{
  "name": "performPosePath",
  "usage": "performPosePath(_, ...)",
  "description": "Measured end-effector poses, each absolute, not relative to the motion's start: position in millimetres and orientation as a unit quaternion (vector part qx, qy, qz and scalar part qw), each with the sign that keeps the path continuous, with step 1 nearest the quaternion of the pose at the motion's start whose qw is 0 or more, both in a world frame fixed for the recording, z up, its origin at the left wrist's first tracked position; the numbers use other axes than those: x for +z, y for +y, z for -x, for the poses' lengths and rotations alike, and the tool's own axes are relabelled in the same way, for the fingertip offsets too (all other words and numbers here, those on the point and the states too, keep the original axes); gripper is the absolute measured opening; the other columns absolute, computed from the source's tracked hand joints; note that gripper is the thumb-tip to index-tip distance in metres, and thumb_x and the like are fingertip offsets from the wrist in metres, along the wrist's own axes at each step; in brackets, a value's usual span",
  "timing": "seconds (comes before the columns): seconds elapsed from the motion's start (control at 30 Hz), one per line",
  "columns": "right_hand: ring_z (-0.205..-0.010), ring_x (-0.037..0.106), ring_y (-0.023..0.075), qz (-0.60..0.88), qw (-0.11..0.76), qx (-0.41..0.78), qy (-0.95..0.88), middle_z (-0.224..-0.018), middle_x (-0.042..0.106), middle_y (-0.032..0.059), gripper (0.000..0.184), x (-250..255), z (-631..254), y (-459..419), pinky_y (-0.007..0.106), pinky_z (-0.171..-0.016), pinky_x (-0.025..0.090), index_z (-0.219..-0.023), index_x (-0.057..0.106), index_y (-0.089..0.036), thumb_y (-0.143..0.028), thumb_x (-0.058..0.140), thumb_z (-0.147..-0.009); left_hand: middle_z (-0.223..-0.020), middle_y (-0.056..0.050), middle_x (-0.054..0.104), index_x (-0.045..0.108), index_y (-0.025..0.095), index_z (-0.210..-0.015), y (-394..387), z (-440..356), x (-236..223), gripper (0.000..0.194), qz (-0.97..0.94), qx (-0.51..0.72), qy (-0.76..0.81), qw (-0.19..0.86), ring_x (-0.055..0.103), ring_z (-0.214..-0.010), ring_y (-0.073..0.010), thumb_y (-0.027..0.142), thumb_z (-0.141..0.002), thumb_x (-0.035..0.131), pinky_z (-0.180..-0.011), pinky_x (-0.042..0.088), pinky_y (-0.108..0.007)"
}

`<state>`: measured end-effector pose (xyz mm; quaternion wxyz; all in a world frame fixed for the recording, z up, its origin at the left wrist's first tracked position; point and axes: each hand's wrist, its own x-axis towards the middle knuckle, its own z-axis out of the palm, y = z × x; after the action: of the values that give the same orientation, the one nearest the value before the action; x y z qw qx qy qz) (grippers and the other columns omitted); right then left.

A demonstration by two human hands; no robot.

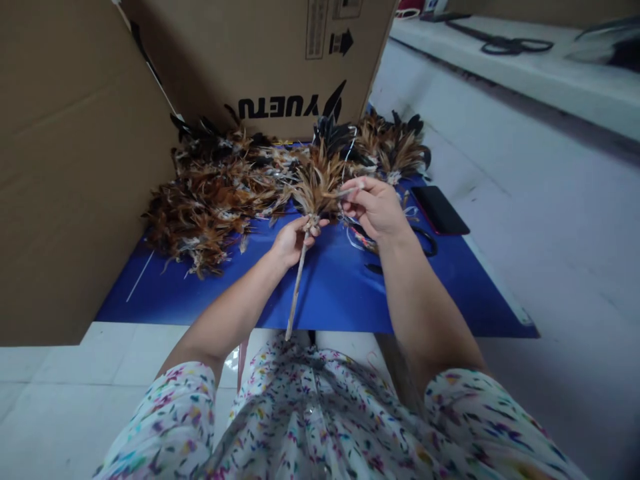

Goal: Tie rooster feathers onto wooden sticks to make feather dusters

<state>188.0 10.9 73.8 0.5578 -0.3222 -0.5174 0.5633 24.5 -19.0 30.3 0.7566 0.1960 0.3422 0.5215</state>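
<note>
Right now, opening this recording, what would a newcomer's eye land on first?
Probably the heap of brown and black feathers sprawling across the left and back of the blue tabletop. Near the centre, the left hand holds a feather-topped stick, and the right hand pinches something slender beside it. Behind stands cardboard with bold black lettering.
</note>
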Motion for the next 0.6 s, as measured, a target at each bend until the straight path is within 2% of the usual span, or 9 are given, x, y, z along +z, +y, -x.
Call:
performPosePath(0.07,-0.049,0.049,0.0059,0.306,0.571,0.568,-0.509,-0.056,0.053,-0.0041,0.009,69.6,-188.6,13.4,0.017,-0.042,0.032,-0.071,0.062,-0.017,-0.016,0.069,-0.065,-0.081,-0.014,0.07,0.055,0.011,-0.081,-18.4,-22.8,29.0,0.016,-0.204,0.511,0.346,0.761,0.053,-0.053,-0.008,0.014,-0.091,0.044,-0.037,0.027,-0.014)
performPosePath(0.17,-0.048,0.051,0.0052,0.289,0.593,0.546,-0.516,-0.069,0.063,-0.0021,0.013,64.2,-187.2,18.0,0.016,-0.038,0.03,-0.071,0.058,-0.018,-0.022,0.07,-0.068,-0.083,-0.012,0.071,0.054,0.013,-0.082,-18.0,-19.9,27.3,0.009,-0.229,0.507,0.335,0.76,0.057,-0.055,-0.0086,0.014,-0.089,0.048,-0.038,0.027,-0.013)
performPosePath(0.27,-0.051,0.058,0.0072,0.292,0.623,0.481,-0.543,-0.079,0.068,-0.0005,0.014,59.7,-185.5,21.8,0.017,-0.038,0.036,-0.074,0.056,-0.02,-0.026,0.068,-0.074,-0.085,-0.011,0.071,0.053,0.014,-0.082,-19.3,-19.7,26.7,0.004,-0.257,0.518,0.34,0.742,0.059,-0.057,-0.009,0.014,-0.086,0.053,-0.039,0.03,-0.013)
performPosePath(0.33,-0.057,0.062,0.0096,0.294,0.646,0.412,-0.571,-0.077,0.068,-0.0007,0.009,59.1,-184.7,21.2,0.02,-0.045,0.046,-0.076,0.059,-0.02,-0.025,0.067,-0.076,-0.082,-0.008,0.071,0.052,0.015,-0.081,-20.8,-21.2,26.4,0.005,-0.269,0.527,0.359,0.722,0.061,-0.058,-0.0098,0.014,-0.085,0.056,-0.042,0.036,-0.015)
performPosePath(0.43,-0.073,0.068,0.0141,0.28,0.665,0.265,-0.64,-0.082,0.071,0.0009,0.002,63.4,-183.4,14.5,0.028,-0.065,0.056,-0.078,0.065,-0.021,-0.019,0.064,-0.078,-0.076,-0.005,0.069,0.05,0.016,-0.081,-22.4,-23.7,25.1,0.008,-0.28,0.536,0.375,0.703,0.065,-0.063,-0.0122,0.014,-0.084,0.057,-0.054,0.051,-0.021)
performPosePath(0.53,-0.091,0.069,0.0178,0.246,0.649,0.123,-0.709,-0.092,0.074,0.0033,0.014,68.9,-180.9,5.8,0.034,-0.083,0.056,-0.082,0.069,-0.021,-0.013,0.058,-0.08,-0.075,-0.003,0.068,0.05,0.016,-0.083,-22.7,-24.9,23.8,0.012,-0.292,0.544,0.374,0.692,0.068,-0.069,-0.0143,0.015,-0.082,0.062,-0.065,0.057,-0.028)
performPosePath(0.6,-0.094,0.069,0.0185,0.24,0.622,0.074,-0.741,-0.095,0.074,0.0041,0.018,69.4,-178.0,2.7,0.037,-0.087,0.055,-0.085,0.07,-0.022,-0.012,0.055,-0.082,-0.075,-0.003,0.067,0.05,0.016,-0.084,-22.7,-25.5,23.8,0.015,-0.295,0.555,0.373,0.682,0.066,-0.065,-0.0124,0.015,-0.08,0.065,-0.057,0.054,-0.023)
